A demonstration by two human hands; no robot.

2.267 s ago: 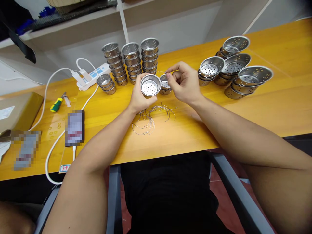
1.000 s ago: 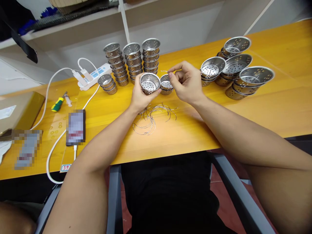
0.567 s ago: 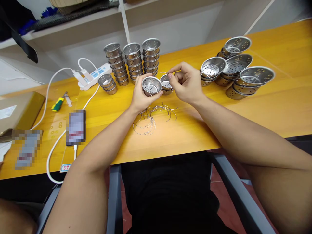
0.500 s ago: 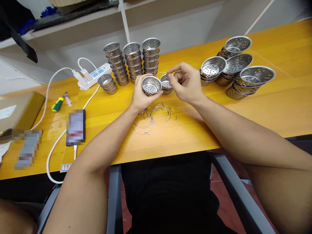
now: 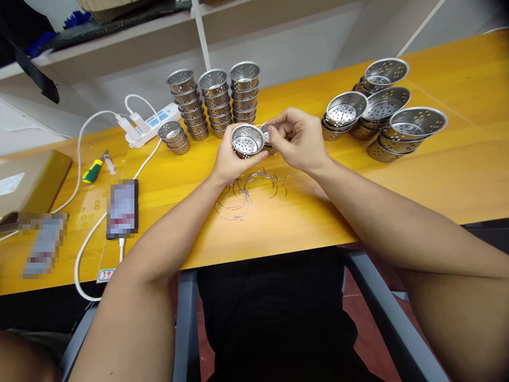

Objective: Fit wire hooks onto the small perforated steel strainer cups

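Note:
My left hand (image 5: 227,160) is wrapped round a small perforated metal cup (image 5: 247,142), its mouth tilted up towards me. Beside it, my right hand (image 5: 300,139) pinches a thin metal wire (image 5: 264,124) between thumb and forefinger, close to the cup's right rim. Most of the wire is hidden or too fine to follow. Another small perforated cup (image 5: 271,150) stands behind, partly covered by both hands. Below the hands, several loose curved wires (image 5: 252,204) lie in a tangle on the table (image 5: 278,225).
Stacks of perforated cups (image 5: 214,101) stand at the back, with a short stack (image 5: 173,137) at their left. Wider cups (image 5: 413,127) are stacked at the right. Leftward are a power strip (image 5: 153,127), a screwdriver (image 5: 93,171), a cabled phone (image 5: 122,208) and a cardboard box (image 5: 34,183).
My right hand has moved slightly left and down, bringing the wire to the rim of the held cup. My left hand keeps its hold on the cup.

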